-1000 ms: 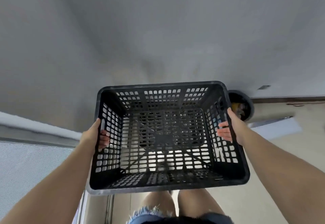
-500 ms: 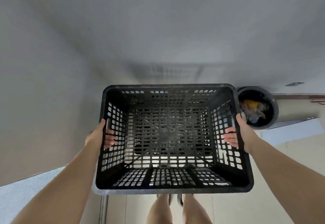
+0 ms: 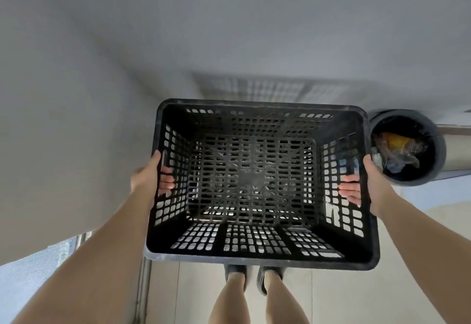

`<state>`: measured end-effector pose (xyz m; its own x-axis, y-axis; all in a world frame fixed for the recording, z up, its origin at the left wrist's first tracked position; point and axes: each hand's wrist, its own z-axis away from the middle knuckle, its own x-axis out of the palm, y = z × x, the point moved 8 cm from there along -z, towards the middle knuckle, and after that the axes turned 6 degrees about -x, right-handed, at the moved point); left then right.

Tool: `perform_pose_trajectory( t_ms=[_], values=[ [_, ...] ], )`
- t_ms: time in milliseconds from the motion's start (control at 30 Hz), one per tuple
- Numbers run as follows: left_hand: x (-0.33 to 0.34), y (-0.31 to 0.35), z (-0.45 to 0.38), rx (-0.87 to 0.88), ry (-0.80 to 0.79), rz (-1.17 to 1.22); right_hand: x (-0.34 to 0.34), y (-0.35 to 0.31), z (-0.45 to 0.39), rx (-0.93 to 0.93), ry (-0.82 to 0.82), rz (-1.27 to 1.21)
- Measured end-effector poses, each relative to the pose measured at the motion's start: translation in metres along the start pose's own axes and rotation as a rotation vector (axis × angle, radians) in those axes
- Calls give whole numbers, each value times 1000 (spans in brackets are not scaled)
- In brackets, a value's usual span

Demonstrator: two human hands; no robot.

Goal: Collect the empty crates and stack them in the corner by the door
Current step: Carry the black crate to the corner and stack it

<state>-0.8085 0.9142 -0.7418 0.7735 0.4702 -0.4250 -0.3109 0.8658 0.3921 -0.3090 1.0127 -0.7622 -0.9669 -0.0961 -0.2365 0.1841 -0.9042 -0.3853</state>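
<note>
A pale grey wall (image 3: 229, 30) fills the upper part of the head view and meets a second wall surface on the left at a corner. Below it lies a light tiled floor (image 3: 344, 298). A black perforated plastic crate (image 3: 257, 256) is held in mid-air, open side up, above the floor and directly in front of the wall; its interior contains nothing, and its slotted shadow falls on the wall just above its far rim. A round dark waste bin (image 3: 438, 150) stands on the floor just beside the crate's right far corner, with orange and clear litter inside. The left hand (image 3: 146, 174) grips the crate's left side wall, thumb lying along the rim and fingertips (image 3: 167, 181) curled through the handle slot into the interior. The right hand (image 3: 374, 178) grips the right side wall in the same manner, thumb on the rim and fingertips (image 3: 351, 190) showing inside through the slot. Below the crate's near edge, the person's two legs and dark shoes (image 3: 235, 269) stand on the tiles.
</note>
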Motion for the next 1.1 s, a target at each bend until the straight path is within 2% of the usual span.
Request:
perform_pose_trajectory(
  t_ms=[233, 400, 1100],
  values=[
    [0, 10, 1, 15, 28, -16, -2, -4, -9, -35, 27, 18],
    [3, 11, -2, 6, -16, 7, -3, -16, -12, -92, 27, 36],
    [6, 5, 2, 40, 2, 1, -12, -17, -11, -106, 70, 35]
  ],
)
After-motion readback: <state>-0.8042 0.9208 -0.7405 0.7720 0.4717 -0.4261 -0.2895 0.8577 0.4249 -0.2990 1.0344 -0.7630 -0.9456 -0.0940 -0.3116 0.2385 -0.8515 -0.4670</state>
